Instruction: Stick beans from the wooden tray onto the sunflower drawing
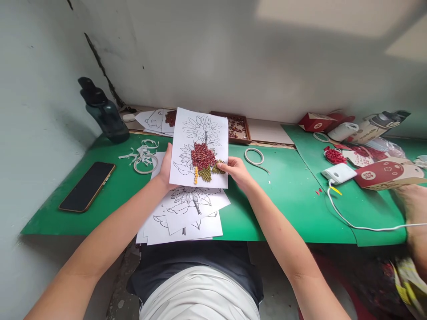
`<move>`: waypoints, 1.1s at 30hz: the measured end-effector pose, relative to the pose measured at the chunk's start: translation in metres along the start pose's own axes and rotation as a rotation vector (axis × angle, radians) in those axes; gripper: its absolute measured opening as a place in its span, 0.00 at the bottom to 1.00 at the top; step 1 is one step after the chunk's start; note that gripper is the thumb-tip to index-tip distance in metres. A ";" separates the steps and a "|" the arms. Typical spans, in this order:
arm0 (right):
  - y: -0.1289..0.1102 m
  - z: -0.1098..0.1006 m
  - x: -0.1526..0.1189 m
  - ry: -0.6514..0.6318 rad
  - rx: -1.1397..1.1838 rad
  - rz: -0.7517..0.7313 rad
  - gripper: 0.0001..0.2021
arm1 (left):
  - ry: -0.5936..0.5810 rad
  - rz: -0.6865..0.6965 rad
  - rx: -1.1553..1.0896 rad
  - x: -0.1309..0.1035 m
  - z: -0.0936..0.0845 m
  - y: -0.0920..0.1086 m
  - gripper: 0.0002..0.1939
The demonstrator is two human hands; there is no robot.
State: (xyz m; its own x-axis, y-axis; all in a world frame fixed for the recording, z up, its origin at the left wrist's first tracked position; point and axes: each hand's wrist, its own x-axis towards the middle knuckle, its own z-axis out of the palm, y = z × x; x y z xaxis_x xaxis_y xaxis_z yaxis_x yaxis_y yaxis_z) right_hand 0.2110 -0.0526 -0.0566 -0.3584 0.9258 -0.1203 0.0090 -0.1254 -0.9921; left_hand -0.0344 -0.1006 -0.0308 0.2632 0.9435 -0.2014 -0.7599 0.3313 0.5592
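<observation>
A white sheet of paper printed with sunflower outlines is held up over the table. On its lower part is a flower of red beans, with green bean leaves and a short yellow stem. My left hand grips the sheet's left edge, its fingers mostly hidden behind. At the right edge my right hand closes on the paper, thumb on the front beside a green leaf. Below lie several overlapping printed sunflower sheets on the green table cover.
Left are a phone, a dark bottle, paper scraps and a coiled cord. Behind sits a brown tray of red beans. Another coil, a white device with cable, red boxes and another person's arm are right.
</observation>
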 end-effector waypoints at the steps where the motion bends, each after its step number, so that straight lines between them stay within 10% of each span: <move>1: -0.001 -0.001 0.000 -0.009 -0.007 0.012 0.24 | 0.014 -0.018 -0.002 0.002 -0.003 0.001 0.41; 6: 0.000 -0.005 0.001 0.000 -0.073 0.024 0.26 | 0.013 -0.049 -0.004 0.010 -0.018 0.008 0.36; 13: 0.008 -0.007 0.006 -0.004 -0.307 0.007 0.26 | 0.335 0.649 0.717 0.006 -0.021 0.005 0.30; 22: 0.015 -0.017 0.012 0.202 -0.572 -0.073 0.31 | -0.342 0.728 2.005 0.007 -0.025 -0.024 0.15; 33: 0.006 -0.013 0.006 0.146 -0.680 -0.060 0.32 | -0.378 0.690 2.258 0.007 -0.022 -0.028 0.18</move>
State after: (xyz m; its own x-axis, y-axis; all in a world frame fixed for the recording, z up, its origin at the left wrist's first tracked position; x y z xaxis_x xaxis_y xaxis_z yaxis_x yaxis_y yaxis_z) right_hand 0.2206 -0.0433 -0.0635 -0.2482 0.9685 -0.0209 0.5926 0.1348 -0.7941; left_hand -0.0241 -0.1031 -0.0657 0.6052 0.7496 0.2681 0.7389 -0.6542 0.1611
